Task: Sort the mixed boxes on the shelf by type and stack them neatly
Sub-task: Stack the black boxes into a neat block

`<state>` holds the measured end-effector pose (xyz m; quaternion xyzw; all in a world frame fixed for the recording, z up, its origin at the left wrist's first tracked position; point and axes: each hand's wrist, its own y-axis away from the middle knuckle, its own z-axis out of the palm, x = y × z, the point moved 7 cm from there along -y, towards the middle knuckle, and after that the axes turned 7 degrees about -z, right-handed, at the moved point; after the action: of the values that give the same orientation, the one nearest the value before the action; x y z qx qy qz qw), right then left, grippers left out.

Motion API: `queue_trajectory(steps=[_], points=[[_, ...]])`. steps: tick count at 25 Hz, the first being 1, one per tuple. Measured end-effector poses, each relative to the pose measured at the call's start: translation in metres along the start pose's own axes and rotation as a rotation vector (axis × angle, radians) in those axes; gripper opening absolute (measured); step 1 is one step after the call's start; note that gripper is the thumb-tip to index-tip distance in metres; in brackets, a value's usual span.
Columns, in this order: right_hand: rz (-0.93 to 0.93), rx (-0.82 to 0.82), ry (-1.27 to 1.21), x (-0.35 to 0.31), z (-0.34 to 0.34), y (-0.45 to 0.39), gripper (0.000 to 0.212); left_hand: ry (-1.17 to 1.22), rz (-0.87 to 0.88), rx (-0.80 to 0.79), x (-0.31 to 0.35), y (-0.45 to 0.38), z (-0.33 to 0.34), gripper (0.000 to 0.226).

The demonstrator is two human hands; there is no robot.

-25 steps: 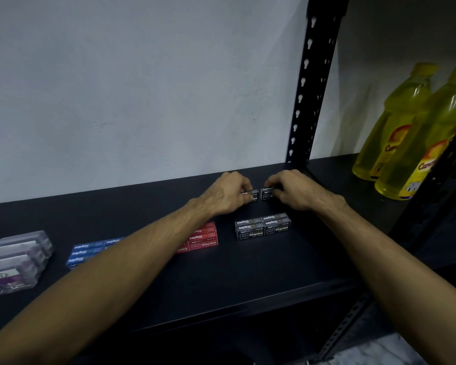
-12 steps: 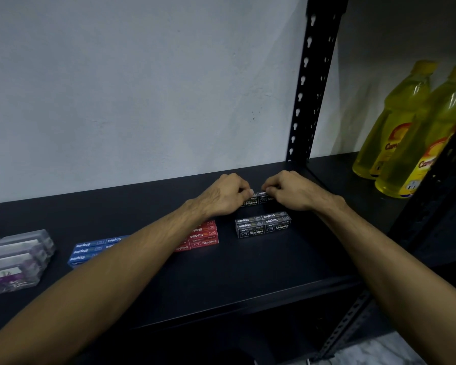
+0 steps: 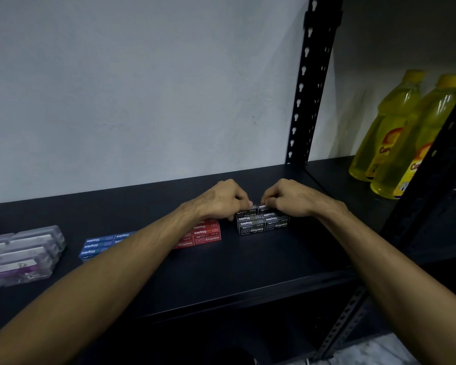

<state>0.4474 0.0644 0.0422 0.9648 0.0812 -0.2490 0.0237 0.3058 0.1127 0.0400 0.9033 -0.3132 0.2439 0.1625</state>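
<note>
A block of black staple boxes point(image 3: 263, 224) sits on the dark shelf point(image 3: 248, 264), right of centre. My left hand point(image 3: 221, 200) and my right hand point(image 3: 290, 197) curl over its far row, each pinching a black box there. Left of it lies a group of red staple boxes point(image 3: 203, 237), partly hidden by my left forearm. Further left is a group of blue staple boxes point(image 3: 103, 243). Clear plastic boxes point(image 3: 21, 255) are stacked at the far left.
Two yellow bottles point(image 3: 395, 133) stand on the neighbouring shelf at the right. A black perforated upright point(image 3: 311, 83) rises behind the black boxes, and another post point(image 3: 432, 164) runs along the right edge. A white wall backs the shelf.
Both hands brought the two black boxes nearer, from behind the black group up against its far side. The gap between them and the group has closed.
</note>
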Motion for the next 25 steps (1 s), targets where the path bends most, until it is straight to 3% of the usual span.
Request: queue_trajectory(steps=[12, 16, 21, 25], points=[[0.012, -0.029, -0.003, -0.005, 0.001, 0.014, 0.024, 0.000, 0.047, -0.040, 0.006, 0.007, 0.007, 0.024], [0.036, -0.077, -0.030, -0.006, 0.002, 0.019, 0.020, 0.007, 0.035, -0.026, 0.006, 0.009, 0.006, 0.035], [0.052, -0.213, -0.010, -0.009, 0.008, 0.027, 0.041, -0.067, 0.030, -0.117, 0.007, 0.012, 0.010, 0.047], [0.005, -0.201, 0.067, -0.010, 0.012, 0.025, 0.039, -0.197, 0.083, -0.088, 0.011, 0.012, 0.014, 0.048]])
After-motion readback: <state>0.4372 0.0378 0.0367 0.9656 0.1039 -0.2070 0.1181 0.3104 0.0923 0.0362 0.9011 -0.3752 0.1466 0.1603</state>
